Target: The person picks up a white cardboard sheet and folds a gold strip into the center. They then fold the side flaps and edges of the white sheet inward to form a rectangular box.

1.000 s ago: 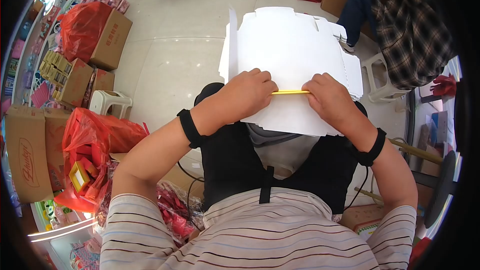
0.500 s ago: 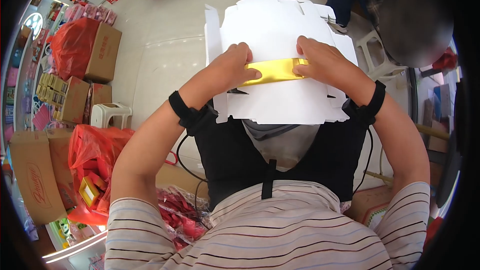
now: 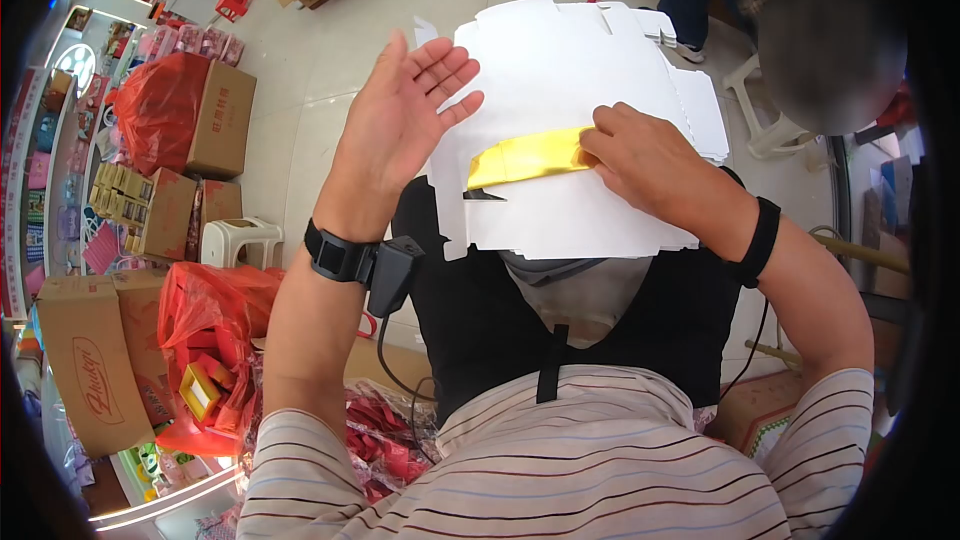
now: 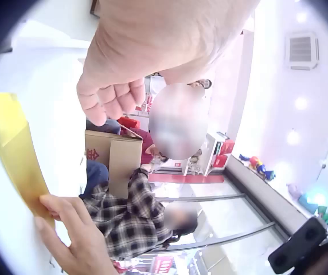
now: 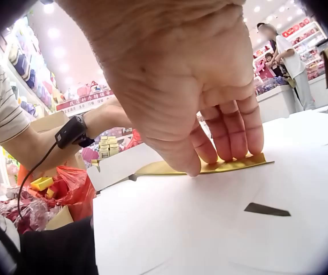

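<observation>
A shiny gold card strip (image 3: 525,156) lies across a stack of white die-cut cardboard sheets (image 3: 550,65) on the person's lap. My right hand (image 3: 648,162) pinches the strip's right end between thumb and fingers; in the right wrist view the fingertips (image 5: 254,140) are at its edge, low over the white card. Crease lines show near the strip's left end. My left hand (image 3: 405,110) is raised off to the left of the strip, palm turned up, fingers loosely extended and holding nothing.
At left are a red plastic bag (image 3: 215,310) with red and yellow boxes, a brown carton (image 3: 95,360) and a white stool (image 3: 240,240). Another person in a plaid shirt (image 4: 129,223) sits near a second white stool (image 3: 765,115). Cables run from the wrist cameras.
The strip, first seen edge-on between both hands, was turned broad side up on the white card. My left hand let go and lifted away leftward; my right hand kept its end.
</observation>
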### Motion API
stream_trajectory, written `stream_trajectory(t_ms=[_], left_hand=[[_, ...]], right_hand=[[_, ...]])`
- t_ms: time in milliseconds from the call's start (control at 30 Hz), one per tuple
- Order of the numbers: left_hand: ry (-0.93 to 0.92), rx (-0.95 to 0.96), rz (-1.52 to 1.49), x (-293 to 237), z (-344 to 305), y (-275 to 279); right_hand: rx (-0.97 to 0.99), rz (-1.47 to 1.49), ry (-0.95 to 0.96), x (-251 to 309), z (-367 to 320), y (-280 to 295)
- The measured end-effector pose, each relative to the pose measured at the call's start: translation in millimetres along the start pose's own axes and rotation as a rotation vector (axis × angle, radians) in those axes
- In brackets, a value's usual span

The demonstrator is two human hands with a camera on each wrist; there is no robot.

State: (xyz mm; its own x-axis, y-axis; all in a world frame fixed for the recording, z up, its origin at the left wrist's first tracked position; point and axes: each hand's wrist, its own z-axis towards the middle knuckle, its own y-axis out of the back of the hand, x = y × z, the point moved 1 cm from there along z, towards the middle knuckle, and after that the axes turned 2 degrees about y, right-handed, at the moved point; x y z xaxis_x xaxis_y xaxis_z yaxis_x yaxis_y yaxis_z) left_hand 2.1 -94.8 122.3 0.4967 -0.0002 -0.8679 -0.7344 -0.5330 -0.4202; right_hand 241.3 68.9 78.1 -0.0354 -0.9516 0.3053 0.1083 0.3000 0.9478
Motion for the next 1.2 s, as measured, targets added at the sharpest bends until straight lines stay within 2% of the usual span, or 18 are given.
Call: stream_trajectory(t_ms=[100,200,300,400,500,533,700,967,1000,1100,1133,1200], left_hand=[[-0.023,-0.040,-0.263,13,7,-1],[-0.022,-0.005,-0.056,40,6,-5],[0.002,0.062,0.711,57,-20,-31],[-0.235,0.286,1.254,72,-35,-31],[-0.522,0.296,1.831,92,-54,-33],[-0.507,0.292,1.888,95,-59,-34],[-0.489,0.293,1.938,96,-70,-28],[-0.377,0.272,1.987,83,-74,-23],[-0.458,0.244,1.990,83,-73,-22],[-0.192,0.310,1.886,57,-47,-30],[-0.222,0.247,1.883,47,-42,-41],[-0.295,0.241,1.906,49,-27,-49]], right_hand=[[-0.053,-0.007,0.021,1,-4,-3],[-0.092,-0.019,0.049,2,-13,-4],[-0.073,-0.038,0.053,-1,-21,-6],[0.001,-0.049,0.032,-1,-22,-6],[0.036,-0.081,0.040,0,-20,-5],[0.041,-0.107,0.051,0,-21,-6],[-0.017,-0.129,0.095,-2,-36,-2],[-0.023,-0.181,0.015,-24,-59,10],[-0.008,-0.181,-0.007,-29,-63,9],[-0.027,-0.151,-0.009,-47,-66,9],[-0.022,-0.134,-0.005,-48,-63,11],[0.029,-0.082,-0.035,-48,-59,17]])
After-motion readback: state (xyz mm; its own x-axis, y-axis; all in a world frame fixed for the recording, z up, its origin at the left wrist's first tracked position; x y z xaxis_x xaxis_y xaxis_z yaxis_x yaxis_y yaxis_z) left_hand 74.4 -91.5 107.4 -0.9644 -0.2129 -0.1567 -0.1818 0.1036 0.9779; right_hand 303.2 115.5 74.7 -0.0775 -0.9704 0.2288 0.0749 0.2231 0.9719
